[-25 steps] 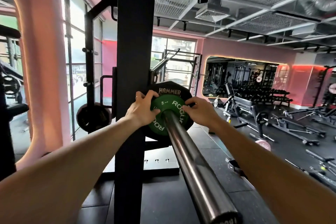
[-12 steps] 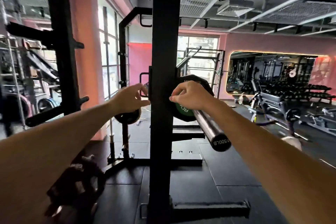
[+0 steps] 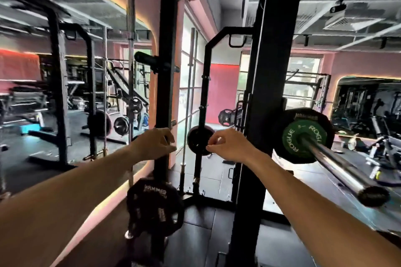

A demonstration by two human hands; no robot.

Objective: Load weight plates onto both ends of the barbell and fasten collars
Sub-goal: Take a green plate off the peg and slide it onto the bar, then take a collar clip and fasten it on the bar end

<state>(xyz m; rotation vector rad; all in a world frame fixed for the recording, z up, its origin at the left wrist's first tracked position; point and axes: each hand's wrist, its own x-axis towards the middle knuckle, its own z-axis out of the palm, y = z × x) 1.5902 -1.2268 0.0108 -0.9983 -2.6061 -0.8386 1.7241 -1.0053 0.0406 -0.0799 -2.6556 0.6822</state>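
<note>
Barbell (image 3: 338, 165): chrome sleeve runs from the right-hand rack upright (image 3: 260, 115) toward the lower right, bare at its near end.

Green plate (image 3: 303, 137): small, lettered ROGUE, seated on the sleeve, flat against a larger black plate (image 3: 284, 136) marked HAMMER behind it. No collar shows on the sleeve.

Left hand (image 3: 155, 144): raised in mid-air left of centre, in front of a second black upright (image 3: 166, 93); grip half curled, fingers bent toward the thumb, holding nothing.

Right hand (image 3: 229, 144): raised beside the left, just left of the right-hand upright; grip loose, thumb and forefinger nearly pinched, empty. Well apart from the green plate.

Spare plates: one black HAMMER plate (image 3: 155, 206) low on the second upright; one small dark plate (image 3: 199, 140) on a farther post between the hands.

Surroundings: pink walls, mirrors, dark floor; much of it blurred.
</note>
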